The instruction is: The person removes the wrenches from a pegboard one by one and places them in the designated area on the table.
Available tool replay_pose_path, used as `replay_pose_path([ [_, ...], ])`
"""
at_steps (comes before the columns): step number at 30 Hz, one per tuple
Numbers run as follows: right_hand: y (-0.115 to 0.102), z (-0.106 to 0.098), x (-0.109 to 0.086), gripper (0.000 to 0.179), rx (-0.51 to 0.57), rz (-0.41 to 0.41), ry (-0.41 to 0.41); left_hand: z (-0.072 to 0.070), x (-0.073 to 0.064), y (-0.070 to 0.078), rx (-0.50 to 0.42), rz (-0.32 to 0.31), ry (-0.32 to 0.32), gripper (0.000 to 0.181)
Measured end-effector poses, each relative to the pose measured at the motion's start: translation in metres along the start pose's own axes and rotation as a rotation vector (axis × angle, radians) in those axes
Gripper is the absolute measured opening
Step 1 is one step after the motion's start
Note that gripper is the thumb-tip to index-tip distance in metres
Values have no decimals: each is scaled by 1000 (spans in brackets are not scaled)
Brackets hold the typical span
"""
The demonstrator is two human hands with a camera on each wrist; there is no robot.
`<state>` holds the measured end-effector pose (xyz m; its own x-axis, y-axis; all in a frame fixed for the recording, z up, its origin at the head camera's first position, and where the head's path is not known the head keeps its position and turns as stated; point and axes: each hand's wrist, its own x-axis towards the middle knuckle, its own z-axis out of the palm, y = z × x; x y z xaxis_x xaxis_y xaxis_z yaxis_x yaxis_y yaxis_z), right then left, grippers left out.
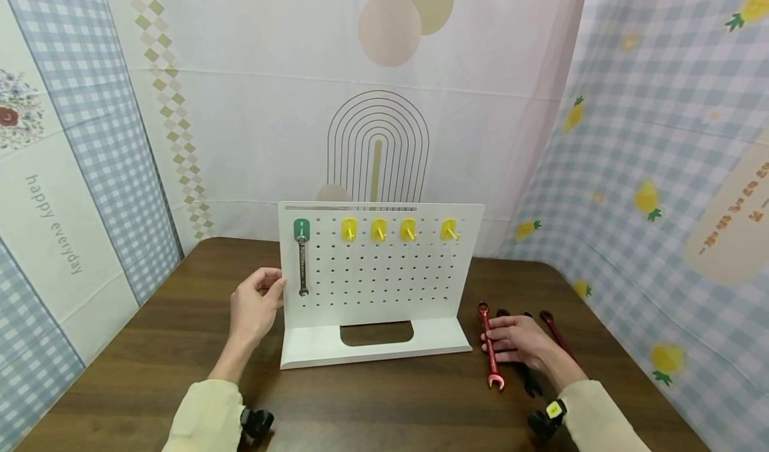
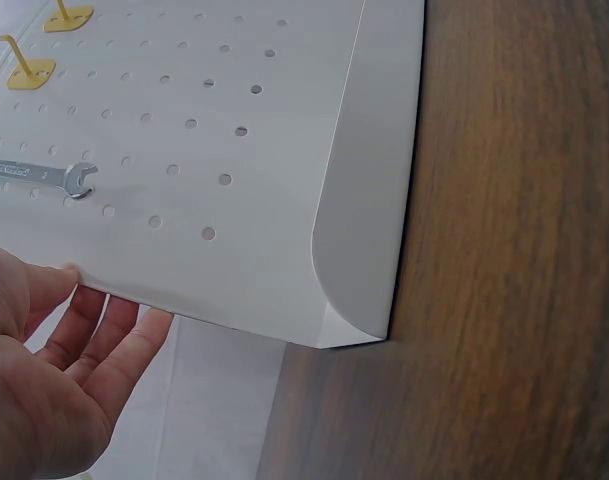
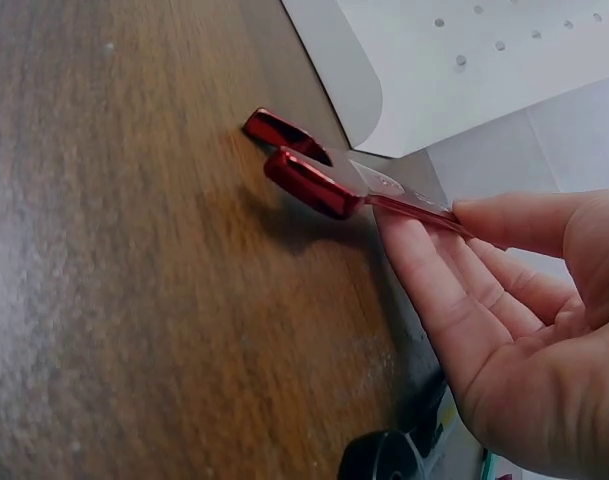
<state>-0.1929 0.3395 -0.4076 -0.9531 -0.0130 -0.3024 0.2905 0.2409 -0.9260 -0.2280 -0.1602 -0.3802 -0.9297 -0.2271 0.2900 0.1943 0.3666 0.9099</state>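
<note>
A white pegboard stand (image 1: 372, 285) stands upright on the table, with a silver combination wrench (image 1: 303, 265) hanging from its green hook (image 1: 302, 228). My left hand (image 1: 255, 305) pinches the board's left edge, thumb on the front and fingers behind, as the left wrist view shows. To the right of the stand, my right hand (image 1: 519, 342) holds a red combination wrench (image 1: 490, 348) between thumb and fingers. Its open end (image 3: 319, 185) points toward me, raised over the tabletop in the right wrist view.
Several yellow hooks (image 1: 379, 230) line the upper part of the board. Beyond my right hand lie another red wrench (image 1: 555, 328) and dark wrenches (image 1: 530, 380), partly hidden by that hand. Patterned cloth (image 1: 264, 138) hangs behind the brown table (image 1: 360, 405) and at both sides.
</note>
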Motion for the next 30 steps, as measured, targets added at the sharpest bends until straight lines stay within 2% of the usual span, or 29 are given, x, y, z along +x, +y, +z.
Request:
replay_pose_path([
  [30,-4,0,1,40,-26,58,96,0,0,1,16,-5,-2,18],
])
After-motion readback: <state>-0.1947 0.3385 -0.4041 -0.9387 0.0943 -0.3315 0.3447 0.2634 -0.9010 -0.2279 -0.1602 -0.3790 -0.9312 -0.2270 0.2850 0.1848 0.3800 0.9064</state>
